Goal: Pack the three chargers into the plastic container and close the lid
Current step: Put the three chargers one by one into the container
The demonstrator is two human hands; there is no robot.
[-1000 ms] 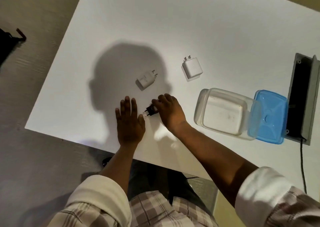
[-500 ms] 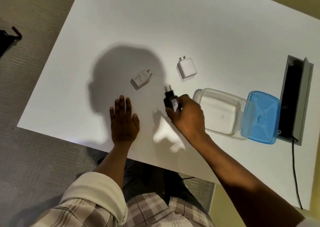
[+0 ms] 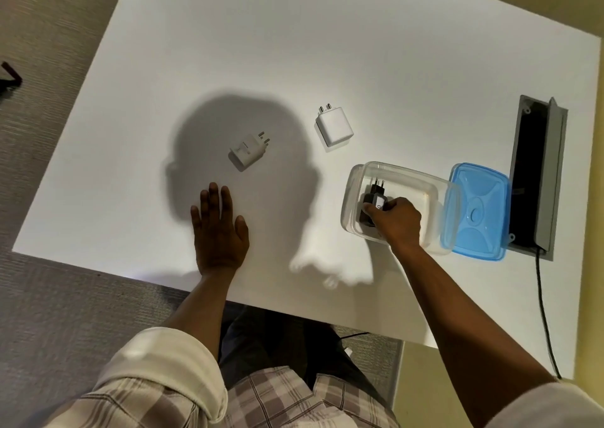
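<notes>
A clear plastic container (image 3: 421,180) stands open on the white table, right of centre. My right hand (image 3: 397,221) is inside its left end, gripping a black charger (image 3: 374,198) with its prongs pointing away from me. The blue lid (image 3: 477,211) lies flat against the container's right side. Two white chargers rest on the table: a square one (image 3: 335,126) behind the container and a smaller one (image 3: 246,151) further left in shadow. My left hand (image 3: 217,229) lies flat on the table, palm down, holding nothing.
A grey cable hatch (image 3: 536,175) is set into the table at the right, just beyond the lid, with a dark cable (image 3: 544,313) running off the near edge. The table's near edge (image 3: 98,264) is close to my left wrist.
My right hand lifted the black charger from beside my left hand and carried it right, into the container. My left hand stayed flat on the table.
</notes>
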